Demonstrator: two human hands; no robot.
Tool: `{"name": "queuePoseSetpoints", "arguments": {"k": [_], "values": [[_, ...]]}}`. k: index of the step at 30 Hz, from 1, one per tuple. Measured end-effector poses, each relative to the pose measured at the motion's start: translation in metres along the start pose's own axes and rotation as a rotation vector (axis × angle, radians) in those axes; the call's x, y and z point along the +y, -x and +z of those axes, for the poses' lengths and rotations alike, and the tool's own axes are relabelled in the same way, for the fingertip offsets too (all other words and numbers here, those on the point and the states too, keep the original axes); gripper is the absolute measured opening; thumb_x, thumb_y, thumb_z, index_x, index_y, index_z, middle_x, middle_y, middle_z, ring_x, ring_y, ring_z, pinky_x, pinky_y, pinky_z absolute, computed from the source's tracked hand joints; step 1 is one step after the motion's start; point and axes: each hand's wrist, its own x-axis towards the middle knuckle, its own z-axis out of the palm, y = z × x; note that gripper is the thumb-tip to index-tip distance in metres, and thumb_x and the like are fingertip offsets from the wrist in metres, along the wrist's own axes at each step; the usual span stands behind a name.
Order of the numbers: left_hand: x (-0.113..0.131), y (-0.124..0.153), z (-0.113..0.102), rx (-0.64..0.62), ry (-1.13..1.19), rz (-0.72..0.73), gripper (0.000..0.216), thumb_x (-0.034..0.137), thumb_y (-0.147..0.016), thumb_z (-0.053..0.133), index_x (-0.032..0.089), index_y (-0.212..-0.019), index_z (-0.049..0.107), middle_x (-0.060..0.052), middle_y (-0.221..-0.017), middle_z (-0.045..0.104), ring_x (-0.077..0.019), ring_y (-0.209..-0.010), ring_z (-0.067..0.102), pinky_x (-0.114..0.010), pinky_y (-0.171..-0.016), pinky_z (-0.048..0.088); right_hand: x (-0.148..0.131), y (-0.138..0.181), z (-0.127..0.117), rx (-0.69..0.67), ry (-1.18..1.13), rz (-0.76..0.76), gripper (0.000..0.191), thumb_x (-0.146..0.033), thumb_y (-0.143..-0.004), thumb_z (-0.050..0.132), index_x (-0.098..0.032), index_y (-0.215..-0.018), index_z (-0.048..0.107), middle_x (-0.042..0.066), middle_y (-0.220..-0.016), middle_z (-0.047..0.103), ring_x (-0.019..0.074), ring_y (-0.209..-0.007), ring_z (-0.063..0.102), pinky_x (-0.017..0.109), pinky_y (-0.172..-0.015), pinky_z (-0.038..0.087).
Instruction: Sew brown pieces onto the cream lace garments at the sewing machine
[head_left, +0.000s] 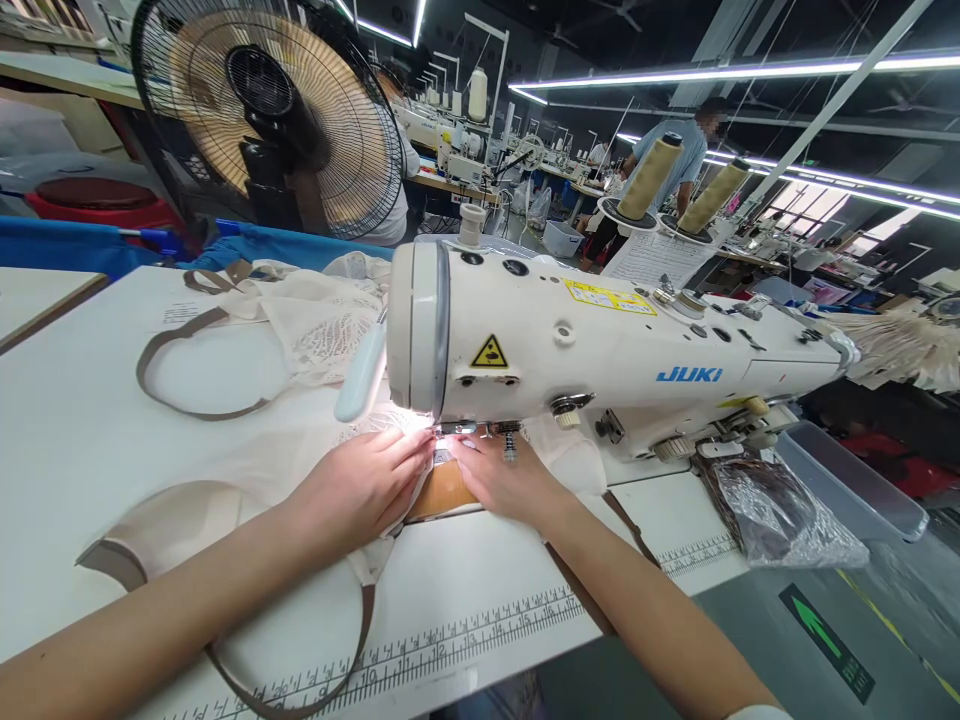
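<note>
A white JUKI sewing machine (525,330) has its needle area lit right above my hands. My left hand (371,480) is left of the needle, fingers together and closed on a cream lace garment (274,455). On the other side of the presser foot, my right hand (499,470) grips the same garment. Its thumb points toward the needle; the other fingers are partly hidden by machine parts. The garment's brown straps (367,625) loop over the table's front edge. A wood-coloured plate (442,490) shows between my hands.
More cream lace pieces (315,320) with brown straps lie at the back left. A black fan (270,110) stands behind the table. Thread cones (651,178) rise behind the machine. To the right are a plastic-wrapped bundle (795,510) and a clear bin (855,480). A person (667,150) stands farther back.
</note>
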Motion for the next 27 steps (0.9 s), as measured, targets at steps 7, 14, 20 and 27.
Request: {"name": "queuePoseSetpoints", "arguments": {"k": [7,14,20,27], "values": [[0.0002,0.0007,0.0022,-0.013,-0.026,0.002,0.033,0.019,-0.103,0.039,0.011,-0.116,0.068,-0.013,-0.12,0.072,-0.0244,-0.1,0.069,-0.036,-0.079,0.055,0.0,0.0004,0.0004,0.005,-0.008,-0.002,0.028,-0.006,-0.094,0.045,-0.018,-0.104,0.068,0.013,-0.125,0.065,0.0247,-0.116,0.06,0.038,-0.096,0.053],[0.0009,-0.001,0.0001,-0.005,-0.059,0.011,0.034,0.019,-0.104,0.037,0.011,-0.112,0.069,-0.012,-0.116,0.074,-0.0237,-0.096,0.07,-0.036,-0.076,0.055,0.0005,0.001,0.0017,0.013,-0.004,-0.013,0.026,-0.007,-0.094,0.047,-0.019,-0.103,0.068,0.011,-0.126,0.065,0.0236,-0.116,0.061,0.038,-0.096,0.054],[0.0005,-0.0002,0.0012,-0.012,-0.002,-0.005,0.032,0.019,-0.104,0.039,0.013,-0.117,0.068,-0.011,-0.116,0.073,-0.0245,-0.098,0.068,-0.037,-0.079,0.054,0.0009,0.0014,0.0035,0.003,-0.015,-0.008,0.026,-0.008,-0.094,0.049,-0.019,-0.108,0.068,0.011,-0.126,0.064,0.0246,-0.117,0.062,0.039,-0.096,0.055],[0.0006,0.0002,0.0,-0.016,-0.018,-0.005,0.031,0.017,-0.103,0.04,0.011,-0.117,0.068,-0.012,-0.116,0.072,-0.0246,-0.098,0.068,-0.036,-0.079,0.054,0.0005,-0.0008,0.0005,-0.005,-0.002,-0.012,0.027,-0.007,-0.095,0.045,-0.018,-0.105,0.068,0.012,-0.124,0.066,0.0235,-0.114,0.063,0.038,-0.096,0.055]]}}
